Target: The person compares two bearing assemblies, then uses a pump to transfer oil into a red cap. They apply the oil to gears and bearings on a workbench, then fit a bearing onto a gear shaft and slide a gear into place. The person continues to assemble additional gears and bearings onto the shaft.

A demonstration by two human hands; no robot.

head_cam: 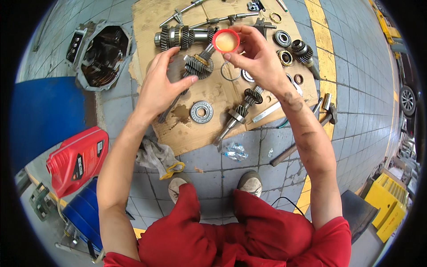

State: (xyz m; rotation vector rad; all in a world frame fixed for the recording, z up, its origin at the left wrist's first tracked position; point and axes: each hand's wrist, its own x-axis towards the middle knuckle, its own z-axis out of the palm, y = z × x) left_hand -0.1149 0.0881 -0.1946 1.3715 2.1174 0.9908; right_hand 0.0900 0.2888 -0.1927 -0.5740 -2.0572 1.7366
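My right hand [253,55] grips a small round red cap [227,40] by its edge, its pale yellow inner face turned up towards me. With thumb and fingers apart, my left hand [163,78] hovers empty over the cardboard. Between the hands lies a gear shaft [199,63] with helical gears and a brass-coloured ring. Beyond it rests a larger gear shaft [180,36]. Nearer to me are a ball bearing [210,113] and another splined shaft [238,113] with gears. A thin metal ring [230,78] lies below the cap.
An open gearbox housing [105,56] sits on the tiles at left. A red oil jug [80,160] stands by a blue drum [83,208]. Cardboard [220,96] bears bearings and shift forks. A hammer [300,143], a work glove [156,157] and clear plastic wrapping [235,152] lie near my feet.
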